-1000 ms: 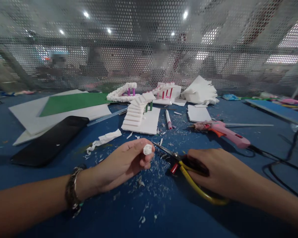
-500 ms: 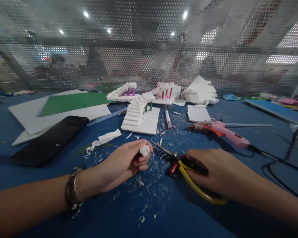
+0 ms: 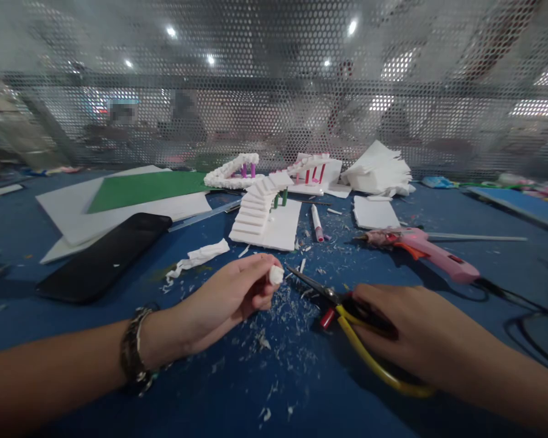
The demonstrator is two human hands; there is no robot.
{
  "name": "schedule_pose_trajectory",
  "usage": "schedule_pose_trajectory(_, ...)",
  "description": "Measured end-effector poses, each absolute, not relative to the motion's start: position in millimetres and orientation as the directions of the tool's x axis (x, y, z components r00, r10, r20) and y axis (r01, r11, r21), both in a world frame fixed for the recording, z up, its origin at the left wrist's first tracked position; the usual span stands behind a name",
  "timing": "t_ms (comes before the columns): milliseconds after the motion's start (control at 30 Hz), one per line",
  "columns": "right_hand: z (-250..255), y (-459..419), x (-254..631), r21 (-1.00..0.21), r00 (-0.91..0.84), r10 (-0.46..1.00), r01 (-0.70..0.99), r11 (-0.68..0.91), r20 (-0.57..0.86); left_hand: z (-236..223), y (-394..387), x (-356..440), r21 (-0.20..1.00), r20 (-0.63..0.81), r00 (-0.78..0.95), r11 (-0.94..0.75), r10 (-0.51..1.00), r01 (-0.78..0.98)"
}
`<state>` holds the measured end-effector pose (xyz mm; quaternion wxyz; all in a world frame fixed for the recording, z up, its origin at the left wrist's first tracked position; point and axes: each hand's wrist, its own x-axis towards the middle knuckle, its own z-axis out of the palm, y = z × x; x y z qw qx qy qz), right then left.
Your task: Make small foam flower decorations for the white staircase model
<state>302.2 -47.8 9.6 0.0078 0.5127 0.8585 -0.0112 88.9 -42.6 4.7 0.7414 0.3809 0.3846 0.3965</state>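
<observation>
Between the thumb and fingers of my left hand (image 3: 237, 286) is a small white crumpled paper piece (image 3: 276, 275), only its end showing. My right hand (image 3: 406, 316) is closed around scissors (image 3: 360, 347) with yellow handles, their dark blades pointing left toward the white piece without touching it. Under the scissors' pivot lies a short red marker cap (image 3: 327, 318). Just beyond my hands stands a small white staircase model (image 3: 256, 213) on a white board, with green posts beneath it. A twisted strip of white tissue (image 3: 201, 255) lies beyond my left wrist.
A black phone (image 3: 105, 258) and a green sheet (image 3: 150, 187) on white boards lie left. At right rests a pink glue gun (image 3: 438, 255) with its cable. A marker (image 3: 317, 223), white models, a tissue stack (image 3: 379, 170) and a perforated metal screen (image 3: 274, 91) are farther back. White scraps litter the blue table.
The white piece has turned in my left fingers, its end now facing more to the right. My right hand still holds the scissors close by. The whole view has shifted slightly.
</observation>
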Motion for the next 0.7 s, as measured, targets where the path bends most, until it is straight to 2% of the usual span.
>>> schedule_pose_trajectory(233,7,-48,306,-0.010,-0.490,0.871,0.872,0.490,-0.044,-2,-39,86,0.933,-0.221,0.310,0.293,0.925,-0.208)
schedule_pose_trajectory(367,8,-47,306,-0.027,-0.488,0.871,0.873,0.487,-0.057,-5,-33,82,0.986,-0.102,0.313,0.138,0.944,-0.096)
schedule_pose_trajectory(500,8,-48,307,-0.055,-0.503,0.863,0.864,0.500,-0.048,-5,-26,76,0.995,0.063,0.330,-0.084,0.942,0.050)
schedule_pose_trajectory(600,7,-48,308,-0.069,-0.503,0.862,0.864,0.499,-0.058,-2,-24,71,0.942,0.178,0.340,-0.260,0.923,0.214)
schedule_pose_trajectory(700,5,-48,310,-0.087,-0.500,0.864,0.865,0.494,-0.066,2,-20,66,0.769,0.351,0.334,-0.473,0.875,0.430)
